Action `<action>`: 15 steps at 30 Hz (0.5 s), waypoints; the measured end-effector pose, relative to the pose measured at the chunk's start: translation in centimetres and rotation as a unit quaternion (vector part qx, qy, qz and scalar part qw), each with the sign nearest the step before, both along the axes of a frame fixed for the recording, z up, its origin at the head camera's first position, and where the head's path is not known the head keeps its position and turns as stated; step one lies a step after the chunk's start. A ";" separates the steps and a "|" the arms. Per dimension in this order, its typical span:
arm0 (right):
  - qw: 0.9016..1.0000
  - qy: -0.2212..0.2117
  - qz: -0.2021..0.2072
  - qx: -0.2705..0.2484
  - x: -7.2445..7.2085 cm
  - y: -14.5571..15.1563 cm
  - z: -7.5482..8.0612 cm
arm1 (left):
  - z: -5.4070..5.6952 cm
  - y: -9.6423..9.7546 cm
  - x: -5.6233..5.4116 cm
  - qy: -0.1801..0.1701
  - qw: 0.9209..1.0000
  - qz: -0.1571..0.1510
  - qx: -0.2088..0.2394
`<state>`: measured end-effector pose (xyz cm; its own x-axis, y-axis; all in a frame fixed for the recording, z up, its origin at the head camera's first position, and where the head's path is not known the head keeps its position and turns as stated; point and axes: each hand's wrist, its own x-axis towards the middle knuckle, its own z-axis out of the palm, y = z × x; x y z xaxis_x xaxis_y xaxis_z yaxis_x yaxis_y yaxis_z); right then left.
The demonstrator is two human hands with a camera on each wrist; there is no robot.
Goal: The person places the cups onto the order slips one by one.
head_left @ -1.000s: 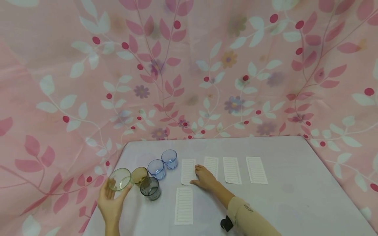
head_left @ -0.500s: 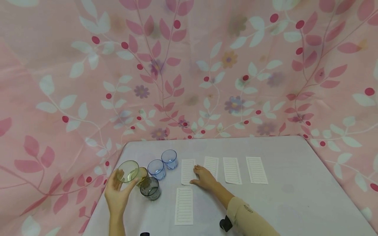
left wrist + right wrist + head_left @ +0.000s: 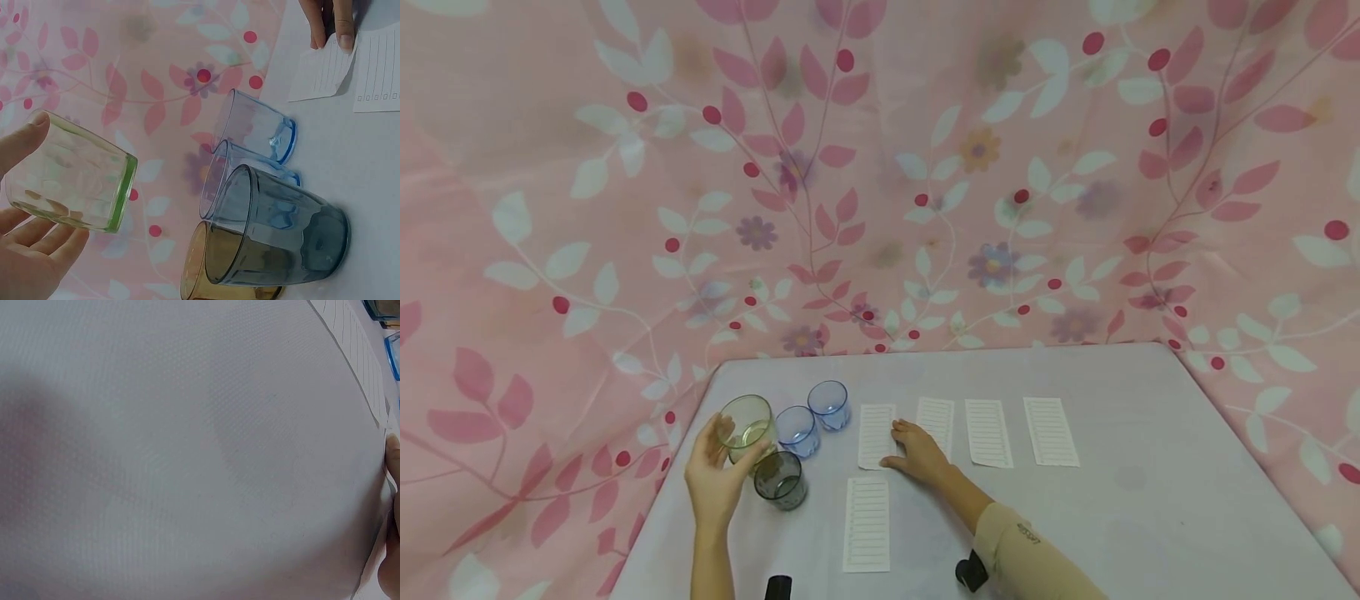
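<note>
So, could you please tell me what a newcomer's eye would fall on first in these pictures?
Probably the pink floral backdrop, filling the upper head view behind the white table. Next, perhaps, the green glass held up in the left hand, near the blue glasses and the dark glass at the table's left. Then the five paper slips mid-table, the right hand touching one.

Pink floral fabric (image 3: 880, 179) hangs behind and beside a white-covered table (image 3: 1138, 500).
</note>
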<state>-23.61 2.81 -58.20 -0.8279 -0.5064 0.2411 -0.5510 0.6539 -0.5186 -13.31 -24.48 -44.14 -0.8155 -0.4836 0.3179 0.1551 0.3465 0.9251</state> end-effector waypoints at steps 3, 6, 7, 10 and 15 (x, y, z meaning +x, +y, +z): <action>1.000 0.005 0.000 -0.001 0.0 0.0 0.0 | 0.1 0.2 -0.3 -0.005 1.000 -0.009 0.002; 1.000 0.007 -0.002 0.002 0.0 0.0 0.1 | 0.3 0.5 -0.7 -0.004 1.000 -0.019 0.011; 1.000 0.006 -0.003 0.002 0.0 0.0 0.2 | 0.3 0.6 -0.8 -0.003 1.000 -0.021 0.011; 1.000 0.001 -0.006 0.002 0.1 0.0 0.3 | 0.2 1.0 -1.2 -0.001 1.000 -0.028 0.009; 1.000 -0.002 -0.013 0.010 0.1 0.0 0.2 | 0.2 1.8 -1.7 -0.002 0.999 -0.043 0.014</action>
